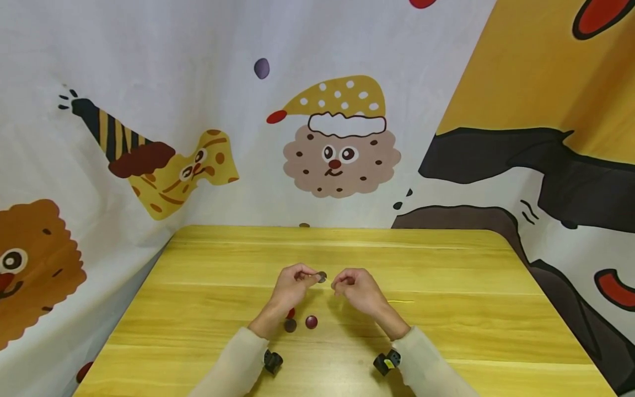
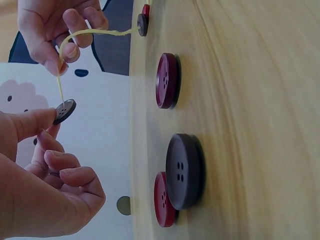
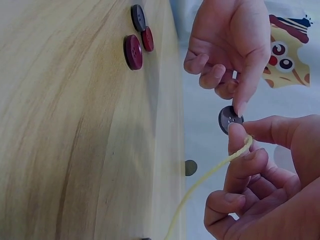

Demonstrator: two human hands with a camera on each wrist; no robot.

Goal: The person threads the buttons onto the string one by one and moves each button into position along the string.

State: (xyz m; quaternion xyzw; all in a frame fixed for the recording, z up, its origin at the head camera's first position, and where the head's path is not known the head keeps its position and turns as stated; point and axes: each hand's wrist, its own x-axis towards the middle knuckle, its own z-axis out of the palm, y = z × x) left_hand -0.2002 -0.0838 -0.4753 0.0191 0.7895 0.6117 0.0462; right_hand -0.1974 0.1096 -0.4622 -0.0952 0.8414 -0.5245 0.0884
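Observation:
My left hand (image 1: 290, 288) pinches a dark four-hole button (image 2: 65, 111) between thumb and fingertip, raised above the table. Close to its right, my right hand (image 1: 362, 290) pinches a yellow cord (image 3: 210, 174) near its end. In the left wrist view the cord runs up to the face of the held button, right at its holes. Its other part trails down toward a dark button (image 2: 143, 25) with a red one (image 2: 146, 10) behind it. Below my left hand lie a maroon button (image 1: 311, 322), a dark button (image 1: 290, 325) and a red button (image 1: 290, 313).
The wooden table (image 1: 476, 331) spreads out around both hands. A patterned curtain (image 1: 223, 55) with cartoon figures hangs behind it and along the sides. A small black camera (image 1: 273, 361) sits on the left wrist, another camera (image 1: 387, 362) on the right.

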